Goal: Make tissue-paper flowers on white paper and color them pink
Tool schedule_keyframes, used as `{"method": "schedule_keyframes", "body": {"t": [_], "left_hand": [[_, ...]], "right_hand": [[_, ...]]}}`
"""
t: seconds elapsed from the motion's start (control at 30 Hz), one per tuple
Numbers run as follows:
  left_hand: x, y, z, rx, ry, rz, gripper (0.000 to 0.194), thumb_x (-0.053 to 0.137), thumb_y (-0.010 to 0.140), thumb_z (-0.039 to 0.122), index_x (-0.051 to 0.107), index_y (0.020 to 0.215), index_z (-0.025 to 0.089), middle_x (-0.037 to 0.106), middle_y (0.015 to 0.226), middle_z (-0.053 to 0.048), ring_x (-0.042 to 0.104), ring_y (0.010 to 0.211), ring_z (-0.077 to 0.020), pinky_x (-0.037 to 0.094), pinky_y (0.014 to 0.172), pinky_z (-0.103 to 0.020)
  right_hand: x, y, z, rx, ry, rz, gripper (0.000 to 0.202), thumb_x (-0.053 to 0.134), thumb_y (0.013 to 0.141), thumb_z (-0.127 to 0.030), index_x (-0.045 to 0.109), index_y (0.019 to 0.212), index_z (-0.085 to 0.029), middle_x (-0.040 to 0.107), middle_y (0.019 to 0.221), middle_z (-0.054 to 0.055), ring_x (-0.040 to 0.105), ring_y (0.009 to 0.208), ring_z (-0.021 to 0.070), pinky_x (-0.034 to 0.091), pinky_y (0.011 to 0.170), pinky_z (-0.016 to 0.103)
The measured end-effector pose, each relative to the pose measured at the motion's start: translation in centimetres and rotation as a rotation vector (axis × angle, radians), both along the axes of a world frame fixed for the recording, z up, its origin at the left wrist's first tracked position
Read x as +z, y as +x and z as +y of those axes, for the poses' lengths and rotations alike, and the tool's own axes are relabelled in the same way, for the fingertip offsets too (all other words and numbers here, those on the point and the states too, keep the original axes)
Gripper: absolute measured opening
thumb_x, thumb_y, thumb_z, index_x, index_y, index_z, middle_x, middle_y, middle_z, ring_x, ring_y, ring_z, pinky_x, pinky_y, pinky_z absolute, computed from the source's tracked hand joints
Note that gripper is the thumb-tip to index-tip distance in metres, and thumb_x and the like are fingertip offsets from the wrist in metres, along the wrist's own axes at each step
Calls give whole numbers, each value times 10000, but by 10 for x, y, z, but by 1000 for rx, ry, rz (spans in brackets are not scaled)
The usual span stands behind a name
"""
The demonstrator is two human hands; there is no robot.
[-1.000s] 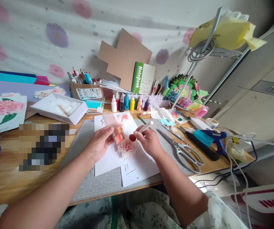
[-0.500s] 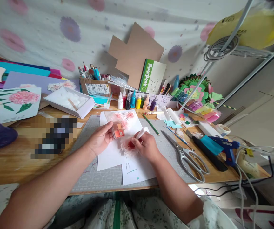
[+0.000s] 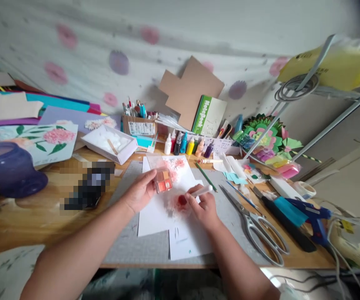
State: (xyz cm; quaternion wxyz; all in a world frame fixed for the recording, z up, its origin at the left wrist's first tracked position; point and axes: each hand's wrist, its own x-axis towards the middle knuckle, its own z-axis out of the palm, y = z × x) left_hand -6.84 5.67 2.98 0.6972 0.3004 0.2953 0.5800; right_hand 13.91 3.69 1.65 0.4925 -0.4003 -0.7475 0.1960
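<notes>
Near blossom (image 3: pixel 174 207): it is lying on the white sheet (image 3: pixel 150 221) and showing reddish pink towards its middle; its outer petals are looking pale, so the colouring seems to be only part done.
Far blossoms (image 3: pixel 176 167): they are lying at 12 o'clock from the near blossom, showing pink already.
Palette (image 3: pixel 163 182): it is sitting at 11 o'clock from the near blossom, off the sheet.
Left hand (image 3: pixel 142 192): your thumb and fingers are closing around the palette's left side.
Right hand (image 3: pixel 204 207): at 3 o'clock, you are pinching the brush (image 3: pixel 202 191) near its bristles.
Bristles: they are overlapping the near blossom's middle; blur is hiding any contact.
</notes>
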Motion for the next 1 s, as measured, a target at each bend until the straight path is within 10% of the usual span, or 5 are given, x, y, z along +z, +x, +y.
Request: {"method": "schedule_keyframes", "body": {"t": [1.0], "left_hand": [[7,-1,-9,-73,34,93,368,715,756,412,738,1022,158,730,1047,-130,658,993,-249,500,851,-314]], "right_hand": [[-3,-8,3,-8,146,-71,120,526,869,-226,579,762,-229,648,723,25,592,685,185,458,626,333]]}}
